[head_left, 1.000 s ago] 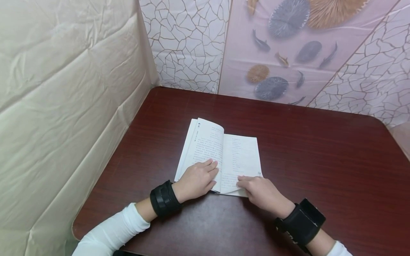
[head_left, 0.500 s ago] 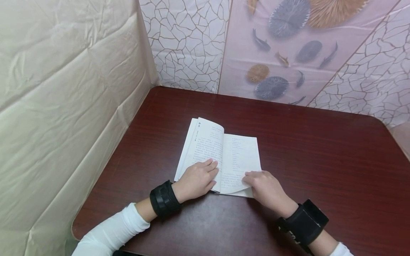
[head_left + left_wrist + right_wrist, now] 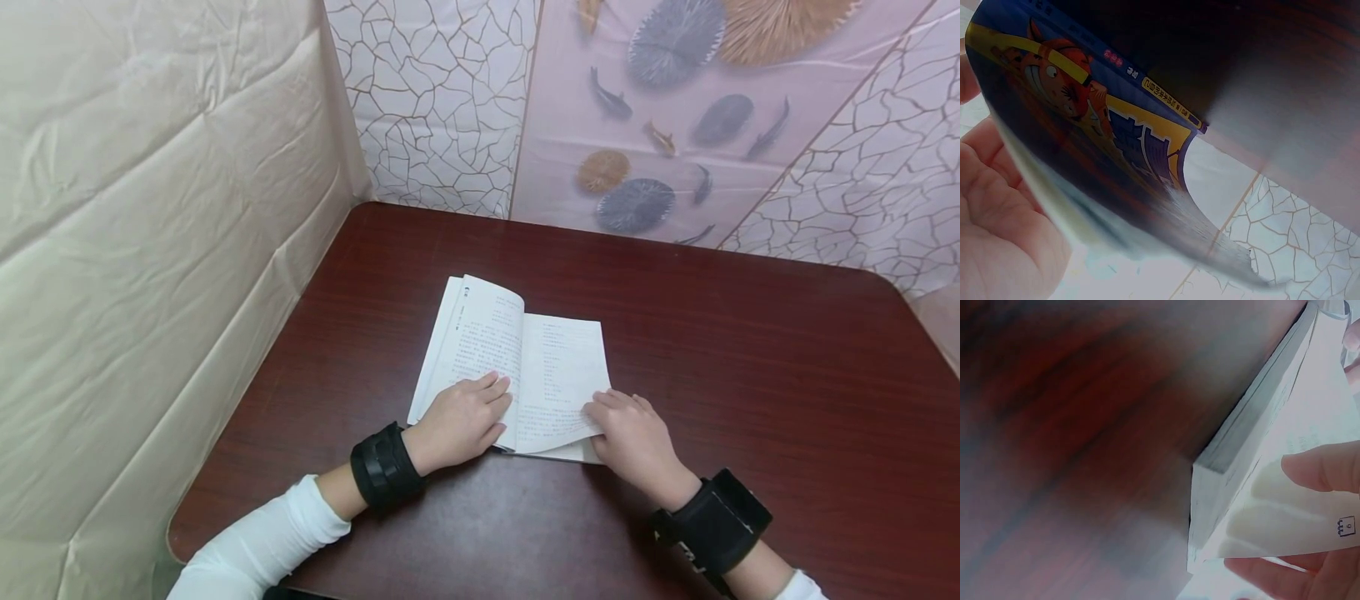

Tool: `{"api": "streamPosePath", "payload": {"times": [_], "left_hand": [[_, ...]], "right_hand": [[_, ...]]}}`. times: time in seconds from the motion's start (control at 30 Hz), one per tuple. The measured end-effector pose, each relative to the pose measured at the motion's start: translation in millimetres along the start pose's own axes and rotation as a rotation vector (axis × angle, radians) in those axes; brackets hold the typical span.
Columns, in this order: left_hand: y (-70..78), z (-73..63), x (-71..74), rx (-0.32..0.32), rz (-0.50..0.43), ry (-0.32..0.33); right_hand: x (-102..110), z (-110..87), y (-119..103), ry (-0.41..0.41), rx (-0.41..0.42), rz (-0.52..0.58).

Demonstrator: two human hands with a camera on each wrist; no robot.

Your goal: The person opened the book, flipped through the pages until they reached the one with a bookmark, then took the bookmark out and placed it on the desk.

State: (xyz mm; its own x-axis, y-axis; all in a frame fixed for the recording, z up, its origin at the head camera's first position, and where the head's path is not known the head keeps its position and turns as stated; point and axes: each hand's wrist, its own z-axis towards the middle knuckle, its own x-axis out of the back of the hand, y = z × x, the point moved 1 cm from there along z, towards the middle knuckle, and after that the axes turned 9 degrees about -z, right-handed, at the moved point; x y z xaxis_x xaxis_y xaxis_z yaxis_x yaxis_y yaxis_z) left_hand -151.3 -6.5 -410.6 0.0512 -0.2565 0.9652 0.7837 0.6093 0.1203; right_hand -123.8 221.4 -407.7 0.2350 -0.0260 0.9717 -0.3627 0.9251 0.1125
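Note:
An open book [image 3: 561, 367] lies on the table, its left pages bowed up along the fold. On the left page rests my left hand [image 3: 459, 421], fingers extended toward the fold. The left wrist view shows the book's colourful cover [image 3: 1110, 125] bent upward, with the palm beside the page edges. At the lower right corner, my right hand [image 3: 636, 437] pinches a lifted leaf [image 3: 558, 433]. Seen from the right wrist, the thumb [image 3: 1322, 467] lies on one face of that leaf. Other fingers [image 3: 1279, 578] show beyond its edge, their shapes showing through the paper.
The dark red-brown table [image 3: 750, 375] extends around the book, with rounded corners. Cream cloth [image 3: 150, 250] hangs along the left side. A patterned backdrop [image 3: 450, 108] stands behind the far edge. Both wrists wear black bands [image 3: 386, 465].
My right hand has slid right and slightly away from me across the right page to its outer corner, and the leaf's lower corner has lifted. The left hand has stayed in place.

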Motion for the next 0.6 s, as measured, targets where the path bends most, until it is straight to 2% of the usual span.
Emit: {"api": "streamPosePath", "payload": {"times": [0.2, 0.37, 0.6], "left_hand": [[0.2, -0.2, 0.1, 0.002, 0.0, -0.008], [0.5, -0.1, 1.0, 0.005, -0.005, -0.015], [0.8, -0.1, 1.5, 0.008, -0.006, -0.019]], "right_hand": [[-0.6, -0.8, 3.6, 0.005, -0.082, 0.029], [6.3, -2.0, 2.4, -0.05, -0.185, 0.068], [11.1, -2.0, 1.1, -0.061, -0.226, 0.085]]}}
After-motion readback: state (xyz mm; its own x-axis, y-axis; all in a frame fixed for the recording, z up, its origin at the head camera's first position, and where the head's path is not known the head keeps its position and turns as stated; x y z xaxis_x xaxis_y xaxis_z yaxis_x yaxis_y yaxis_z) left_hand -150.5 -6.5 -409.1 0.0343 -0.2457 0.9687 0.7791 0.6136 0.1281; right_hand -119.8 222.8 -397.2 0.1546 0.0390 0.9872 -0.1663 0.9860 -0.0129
